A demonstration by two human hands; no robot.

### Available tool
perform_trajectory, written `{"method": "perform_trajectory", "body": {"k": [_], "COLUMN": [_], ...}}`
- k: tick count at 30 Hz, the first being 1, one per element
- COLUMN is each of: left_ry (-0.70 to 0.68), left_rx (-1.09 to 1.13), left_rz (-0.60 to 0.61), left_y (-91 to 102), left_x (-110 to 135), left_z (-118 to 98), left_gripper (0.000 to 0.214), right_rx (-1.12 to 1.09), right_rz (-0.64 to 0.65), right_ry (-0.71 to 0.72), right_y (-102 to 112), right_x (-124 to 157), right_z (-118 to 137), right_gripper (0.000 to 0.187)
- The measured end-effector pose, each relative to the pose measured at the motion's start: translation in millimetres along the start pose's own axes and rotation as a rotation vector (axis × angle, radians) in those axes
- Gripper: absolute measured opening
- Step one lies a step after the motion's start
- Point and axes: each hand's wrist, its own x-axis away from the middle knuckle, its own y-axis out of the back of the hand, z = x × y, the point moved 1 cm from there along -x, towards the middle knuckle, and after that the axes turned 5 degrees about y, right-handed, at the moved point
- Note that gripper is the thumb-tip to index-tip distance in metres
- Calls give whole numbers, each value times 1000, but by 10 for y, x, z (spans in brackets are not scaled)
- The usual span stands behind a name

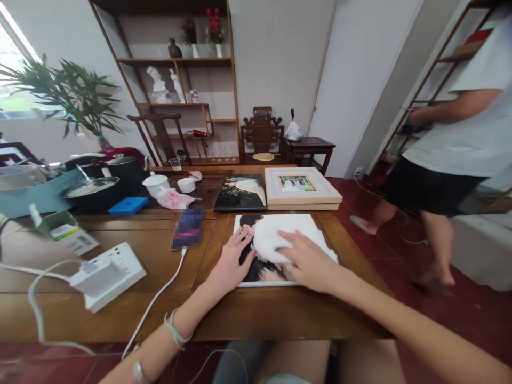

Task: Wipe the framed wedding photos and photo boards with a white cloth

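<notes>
A photo panel (248, 272) with a picture of people lies flat on the wooden table in front of me. My left hand (234, 260) rests on its left side, fingers stretched out and holding nothing. A wad of soft white cloth (266, 240) lies on the panel's upper middle and hides part of the picture. My right hand (306, 260) grips the cloth from the right, its fingers pressed into it. Just behind the panel lie a dark photo panel (236, 200) and a stack of pale framed pictures (332, 192).
Left on the table (168, 298) are a power strip (128, 266), a phone (188, 226) on a white cable, an opened box (76, 242), a blue case (128, 206), a pan (92, 194) and white cups (186, 184). A person (452, 144) stands on the right, beyond the table edge.
</notes>
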Motion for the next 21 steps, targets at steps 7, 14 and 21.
{"method": "perform_trajectory", "body": {"k": [7, 14, 21], "left_ry": [2, 5, 26], "left_rx": [3, 18, 28], "left_rz": [-14, -6, -24], "left_y": [2, -1, -15], "left_x": [-5, -15, -10], "left_z": [-7, -10, 9], "left_gripper": [41, 41, 38], "right_rx": [85, -3, -208], "right_rz": [-51, 39, 191], "right_ry": [14, 54, 112], "right_y": [-67, 37, 225], "right_x": [-540, -31, 539], "right_z": [-363, 7, 489], "right_gripper": [43, 40, 42]}}
